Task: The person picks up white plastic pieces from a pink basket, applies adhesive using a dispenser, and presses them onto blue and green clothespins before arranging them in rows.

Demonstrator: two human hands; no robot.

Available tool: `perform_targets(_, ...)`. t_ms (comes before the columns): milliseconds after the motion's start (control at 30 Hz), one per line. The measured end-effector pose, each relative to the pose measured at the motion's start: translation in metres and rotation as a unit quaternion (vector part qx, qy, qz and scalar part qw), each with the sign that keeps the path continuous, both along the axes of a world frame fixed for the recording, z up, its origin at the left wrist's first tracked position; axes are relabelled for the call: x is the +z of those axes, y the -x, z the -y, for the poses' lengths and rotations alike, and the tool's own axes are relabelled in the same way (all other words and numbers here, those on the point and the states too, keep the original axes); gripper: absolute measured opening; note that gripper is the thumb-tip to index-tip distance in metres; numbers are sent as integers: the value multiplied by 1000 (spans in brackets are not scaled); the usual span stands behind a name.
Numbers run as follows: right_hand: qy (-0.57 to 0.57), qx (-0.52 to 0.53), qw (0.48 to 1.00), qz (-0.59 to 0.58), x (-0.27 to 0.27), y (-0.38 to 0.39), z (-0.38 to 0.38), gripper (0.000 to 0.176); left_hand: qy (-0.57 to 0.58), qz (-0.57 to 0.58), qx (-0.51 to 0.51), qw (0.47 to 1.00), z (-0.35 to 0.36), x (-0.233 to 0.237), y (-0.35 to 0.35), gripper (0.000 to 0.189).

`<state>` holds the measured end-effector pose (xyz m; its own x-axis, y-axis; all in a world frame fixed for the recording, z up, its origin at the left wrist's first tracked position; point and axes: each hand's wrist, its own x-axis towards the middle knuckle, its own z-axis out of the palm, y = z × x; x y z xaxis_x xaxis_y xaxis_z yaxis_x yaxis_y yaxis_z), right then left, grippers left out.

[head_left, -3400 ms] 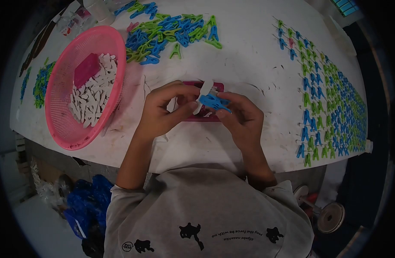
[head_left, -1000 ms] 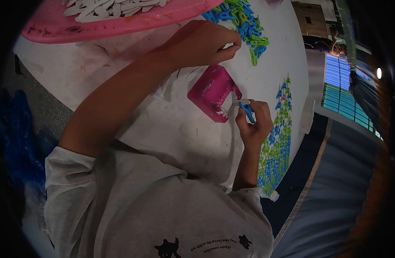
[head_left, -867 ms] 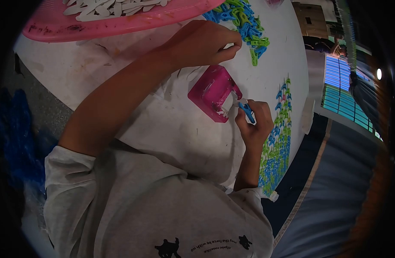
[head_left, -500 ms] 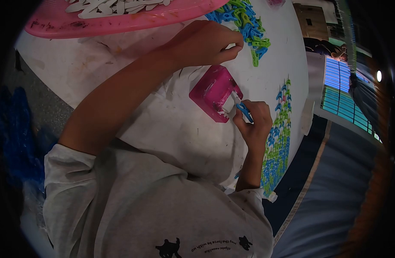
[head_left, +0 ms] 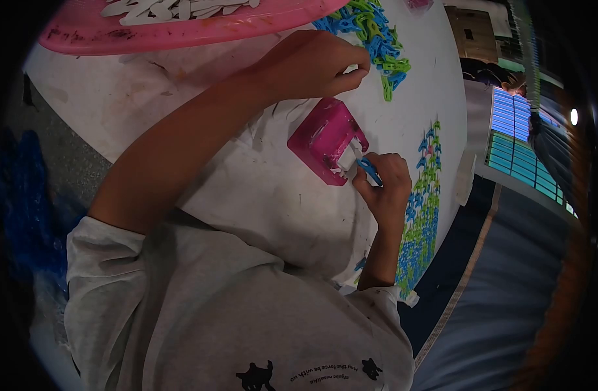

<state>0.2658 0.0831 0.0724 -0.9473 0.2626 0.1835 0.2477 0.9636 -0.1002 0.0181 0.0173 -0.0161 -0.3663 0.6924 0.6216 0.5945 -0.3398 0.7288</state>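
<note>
My right hand (head_left: 389,182) is closed on a small blue plastic clip (head_left: 369,171), pinched between thumb and fingers. The clip's tip is right at the open side of a bright pink holder (head_left: 315,140), where a white block (head_left: 348,158) shows, with white smears on the pink walls around it. Above the holder, my left hand (head_left: 322,65) is curled, thumb and fingertips brought together in a pinch. I cannot tell what, if anything, is in it. Close beyond its fingers lies a loose pile of blue and green clips (head_left: 380,45).
Rows of blue and green clips (head_left: 419,228) stand along the table's right side. A pink basket (head_left: 182,40) of flat white pieces (head_left: 175,10) sits at the upper left on the white tabletop (head_left: 273,189). Dark blue cloth (head_left: 501,260) hangs right of the table.
The blue clip in my right hand has shifted slightly at the pink holder's open side. My left hand keeps nearly the same place and pinch.
</note>
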Motion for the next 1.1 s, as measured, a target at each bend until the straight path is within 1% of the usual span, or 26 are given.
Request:
perform_targets(100, 5, -9, 1000, 10, -1, -2, -1, 25, -7, 3, 2, 1000, 0, 0, 1, 12)
perform_targets(167, -11, 4, 1000, 17, -1, -4, -3, 30, -9, 8, 3, 1000, 0, 0, 0, 12)
perform_targets(300, -4, 5, 1000, 21, 0, -8, -5, 28, 0, 10, 1, 1000, 0, 1, 0, 12)
perform_targets(367, -7, -11, 999, 41, 1, -10, -5, 26, -3, 9, 1, 1000, 0, 2, 0, 12)
perform_targets(833, -18, -5, 997, 74, 4, -17, -9, 26, -11, 23, -10, 1000, -1, 1, 1, 12)
perform_targets(1100, -19, -11, 995, 97, 6, -17, -11, 25, -9, 11, -1, 1000, -1, 2, 1, 12)
